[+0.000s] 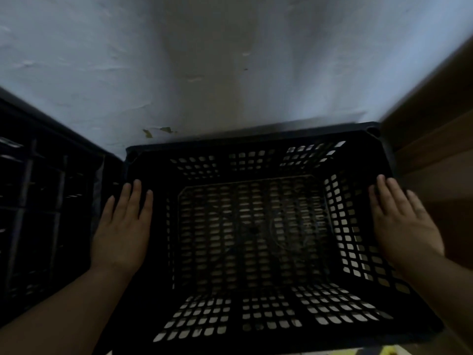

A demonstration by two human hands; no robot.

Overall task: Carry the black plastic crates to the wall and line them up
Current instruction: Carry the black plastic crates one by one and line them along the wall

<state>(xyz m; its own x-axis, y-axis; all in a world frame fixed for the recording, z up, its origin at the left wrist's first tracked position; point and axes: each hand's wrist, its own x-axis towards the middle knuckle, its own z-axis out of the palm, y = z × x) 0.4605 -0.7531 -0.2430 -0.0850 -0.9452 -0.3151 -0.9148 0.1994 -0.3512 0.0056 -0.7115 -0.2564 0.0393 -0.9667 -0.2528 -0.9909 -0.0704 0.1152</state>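
Pale wall [204, 60], upper frame. Item: black crate [250, 226], centre, far rim near the wall, second crate [38, 188] at left. Your left hand [122, 226] and right hand [404, 221]: fingers straight, flat on its side rims. Step: likely placing. Next: square it with its neighbour

A black rectangular plastic crate [253, 226] with lattice-holed walls and a slotted floor fills the centre and lower part of the frame. It is seen from above with its open side up. Its far rim runs close along the pale plastered wall [204, 60] at the top of the frame, slightly skewed, the right corner higher in the picture. A second black plastic crate [38, 201] with ribbed sides stands at the left edge of the frame, just beside the first crate's left rim, dark and blurred.
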